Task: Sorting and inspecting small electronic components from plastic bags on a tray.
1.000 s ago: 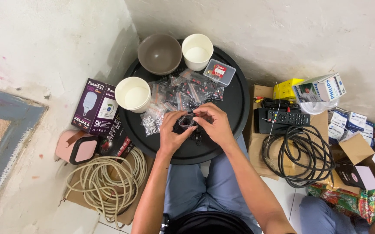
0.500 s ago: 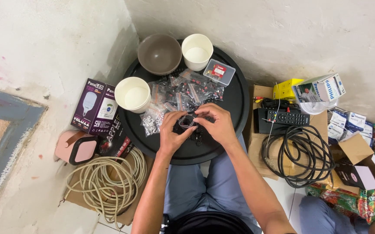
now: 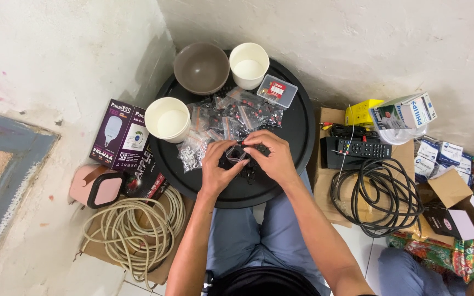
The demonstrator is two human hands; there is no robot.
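Looking like home corner serving as makeshift electrical-parts workspace: person sitting on tiled floor against rough plastered wall, round black tray (image 3: 297,137) acting as worktable. Bagged small components (image 3: 231,118) lying on tray; coiled cables (image 3: 376,194), boxed LED bulbs (image 3: 122,134), remote control (image 3: 363,149), opened cartons (image 3: 450,205) crowding floor around.

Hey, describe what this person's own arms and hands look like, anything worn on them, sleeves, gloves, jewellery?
Both forearms are bare up to the bottom edge of the picture: no sleeves show. The left hand and the right hand wear no gloves, and no watch or bracelet shows at either wrist. Rings cannot be made out at this size. Below the arms, a dark top and light blue trousers show.
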